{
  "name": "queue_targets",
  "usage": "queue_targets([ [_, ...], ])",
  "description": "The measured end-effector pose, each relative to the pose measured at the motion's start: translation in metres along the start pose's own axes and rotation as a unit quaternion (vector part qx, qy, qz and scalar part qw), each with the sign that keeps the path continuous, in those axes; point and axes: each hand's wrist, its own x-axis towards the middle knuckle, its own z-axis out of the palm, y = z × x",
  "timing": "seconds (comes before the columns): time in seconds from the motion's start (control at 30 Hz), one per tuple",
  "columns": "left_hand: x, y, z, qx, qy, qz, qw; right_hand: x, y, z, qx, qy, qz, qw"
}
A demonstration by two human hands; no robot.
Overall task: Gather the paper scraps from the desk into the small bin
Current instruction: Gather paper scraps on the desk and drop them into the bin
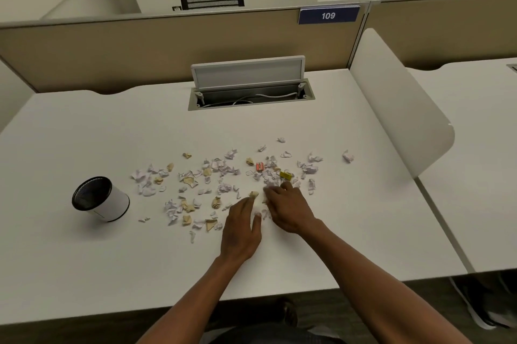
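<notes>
Several crumpled white and tan paper scraps point(221, 175) lie scattered across the middle of the white desk point(112, 125). A small red scrap point(260, 166) and a yellow one point(285, 175) lie among them. The small bin point(106, 203), white with a black mesh inside, stands at the left, tilted in this view. My left hand point(242, 227) lies flat on the desk, fingertips at a tan scrap point(254, 194). My right hand point(288, 209) rests beside it, fingers spread over white scraps at the pile's right side. A few scraps show between the two hands.
An open cable hatch point(251, 91) with a raised lid sits at the desk's back. A beige partition point(167, 47) with a "109" sign point(328, 15) stands behind it. A white side divider point(397, 108) bounds the right. Two black chairs stand beyond.
</notes>
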Motion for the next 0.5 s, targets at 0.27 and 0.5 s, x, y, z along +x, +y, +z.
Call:
queue_targets([
  [0.27,0.029,0.0,-0.009,0.0,-0.059,0.022,0.998,-0.023,0.009,0.005,0.165,0.128,0.056,0.976],
  [0.5,0.003,0.019,0.014,0.036,-0.102,0.107,0.988,-0.019,0.035,-0.011,0.186,0.133,0.154,0.961],
])
